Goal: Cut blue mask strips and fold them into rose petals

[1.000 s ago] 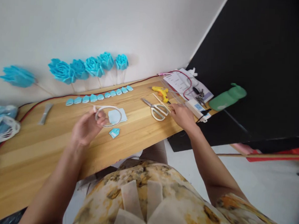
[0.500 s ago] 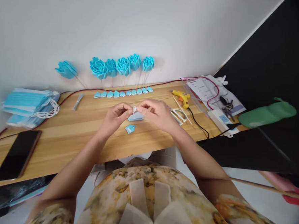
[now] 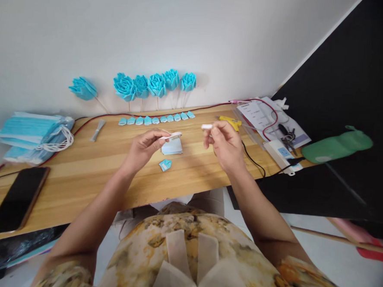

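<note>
My left hand (image 3: 145,147) pinches a narrow white ring, which looks like a roll of tape (image 3: 173,136), between thumb and fingertips. In the fingers of my right hand (image 3: 226,145), held apart to the right, is a short white strip (image 3: 207,126) that looks like a piece of tape. Beneath the roll lies a stack of pale blue squares (image 3: 172,147). A folded blue petal (image 3: 165,165) rests nearer to me. Farther back runs a row of several folded petals (image 3: 155,121).
Several blue flowers (image 3: 157,85) on sticks lean at the wall. Face masks (image 3: 30,129) and a phone (image 3: 17,200) are at the left. To the right are a yellow glue gun (image 3: 231,121), a power strip (image 3: 280,155), keys (image 3: 287,136) and a green bottle (image 3: 337,146).
My hands have parted. The right hand has moved right with the white strip, passing in front of the scissors and glue gun; the left hand still holds the roll.
</note>
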A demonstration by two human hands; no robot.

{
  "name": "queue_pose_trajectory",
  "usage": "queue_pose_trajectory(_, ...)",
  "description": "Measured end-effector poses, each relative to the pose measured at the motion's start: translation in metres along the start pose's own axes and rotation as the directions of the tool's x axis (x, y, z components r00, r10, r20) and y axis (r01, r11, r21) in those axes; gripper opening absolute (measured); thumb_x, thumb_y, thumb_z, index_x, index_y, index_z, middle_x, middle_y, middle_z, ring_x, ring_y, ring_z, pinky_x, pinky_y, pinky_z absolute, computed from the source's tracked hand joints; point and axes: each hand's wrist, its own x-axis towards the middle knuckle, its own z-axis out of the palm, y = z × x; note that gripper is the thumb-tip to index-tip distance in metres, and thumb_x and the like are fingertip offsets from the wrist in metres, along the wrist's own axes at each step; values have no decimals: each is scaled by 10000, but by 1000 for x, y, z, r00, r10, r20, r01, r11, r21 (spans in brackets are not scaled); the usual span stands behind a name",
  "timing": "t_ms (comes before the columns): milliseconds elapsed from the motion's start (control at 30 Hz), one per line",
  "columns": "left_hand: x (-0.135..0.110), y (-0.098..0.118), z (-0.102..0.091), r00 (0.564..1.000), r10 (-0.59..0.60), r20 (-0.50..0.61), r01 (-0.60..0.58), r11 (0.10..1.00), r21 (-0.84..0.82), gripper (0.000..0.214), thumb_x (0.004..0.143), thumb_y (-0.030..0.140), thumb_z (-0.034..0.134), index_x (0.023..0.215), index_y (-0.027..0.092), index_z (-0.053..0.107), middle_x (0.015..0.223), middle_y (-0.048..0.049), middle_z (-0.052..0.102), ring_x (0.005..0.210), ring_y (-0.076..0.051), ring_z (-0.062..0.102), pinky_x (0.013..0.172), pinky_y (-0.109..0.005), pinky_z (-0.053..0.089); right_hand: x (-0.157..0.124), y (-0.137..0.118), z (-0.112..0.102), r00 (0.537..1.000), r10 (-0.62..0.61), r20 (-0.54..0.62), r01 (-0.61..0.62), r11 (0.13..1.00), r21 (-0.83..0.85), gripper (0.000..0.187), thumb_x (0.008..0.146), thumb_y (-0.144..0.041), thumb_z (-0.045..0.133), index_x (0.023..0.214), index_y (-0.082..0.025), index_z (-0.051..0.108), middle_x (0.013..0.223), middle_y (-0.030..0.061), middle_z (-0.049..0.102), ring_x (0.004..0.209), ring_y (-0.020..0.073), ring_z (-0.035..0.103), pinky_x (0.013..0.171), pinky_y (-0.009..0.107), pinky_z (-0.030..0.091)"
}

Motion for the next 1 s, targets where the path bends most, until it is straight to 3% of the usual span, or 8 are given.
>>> queue_pose_trajectory(133, 1, 1, 10, 998, -36, 51, 42, 991, -130, 310, 742, 317, 839, 957, 205, 646, 841, -15, 711, 743, -134, 643, 664, -241, 484, 5, 15, -2, 996, 26, 84, -14, 990, -139, 479, 924, -495, 554, 1348, -277, 514, 1170, 76, 693, 1052, 192, 646, 744, 294, 565)
queue_pose_trajectory(300, 5, 1, 16, 992, -43, 118, 57, 991, -122, 378, 746, 323, 830, 991, 200, 571, 887, -34, 711, 839, -169, 671, 776, -291, 504, 15, 21, 2, 931, 10, 364, 84, 967, -240, 561, 913, -368, 597, 1456, -295, 472, 1050, 24, 743, 844, 147, 675, 752, 285, 548)
queue_pose_trajectory(400, 8, -4, 6, 999, 35, 9, -35, 997, 75, 330, 761, 284, 795, 1026, 209, 614, 1065, -60, 693, 1028, -200, 635, 934, -335, 466, 30, 34, -2, 933, -5, 359, 139, 927, -349, 524, 895, -271, 596, 1415, -293, 536, 960, -11, 749, 857, 142, 679, 853, 299, 526)
queue_pose_trajectory(500, 5, -14, -12, 996, 55, -72, -23, 922, 387, 193, 815, 289, 704, 988, 204, 687, 1039, -56, 693, 919, -183, 602, 901, -323, 435, 46, 62, -14, 961, 0, 276, 148, 844, -516, 540, 889, -199, 577, 1423, -264, 538, 980, 10, 755, 892, 162, 686, 893, 320, 507)
queue_pose_trajectory(633, -11, -31, -31, 998, -57, 38, 20, 764, 645, 203, 854, 355, 604, 833, 192, 724, 824, -53, 678, 743, -186, 546, 721, -308, 379, 55, 96, -27, 939, 112, 326, 167, 680, -714, 541, 896, -172, 575, 1431, -237, 535, 1032, 50, 766, 979, 217, 686, 928, 376, 491)
queue_pose_trajectory(733, -25, -42, -33, 987, -138, 86, 31, 679, 734, 252, 846, 382, 590, 725, 194, 706, 734, -55, 643, 679, -187, 507, 670, -308, 331, 48, 95, -23, 934, 113, 338, 203, 610, -766, 532, 897, -172, 578, 1422, -249, 547, 1123, 68, 746, 1059, 246, 665, 944, 403, 481)
queue_pose_trajectory(833, -36, -46, -28, 977, -174, 125, 23, 666, 745, 243, 832, 400, 617, 712, 208, 704, 729, -54, 643, 693, -196, 521, 675, -310, 334, 31, 75, -5, 935, 50, 350, 221, 691, -689, 550, 910, -205, 572, 1452, -276, 507, 1128, 46, 737, 1039, 217, 665, 920, 361, 489)
queue_pose_trajectory(1000, -46, -47, -17, 973, -169, 158, -23, 609, 793, 172, 834, 297, 616, 718, 201, 699, 808, -81, 685, 778, -235, 567, 735, -347, 351, -1, 53, 24, 859, 134, 495, 190, 814, -550, 520, 917, -219, 552, 1432, -281, 521, 1068, 26, 752, 899, 178, 680, 843, 312, 494)
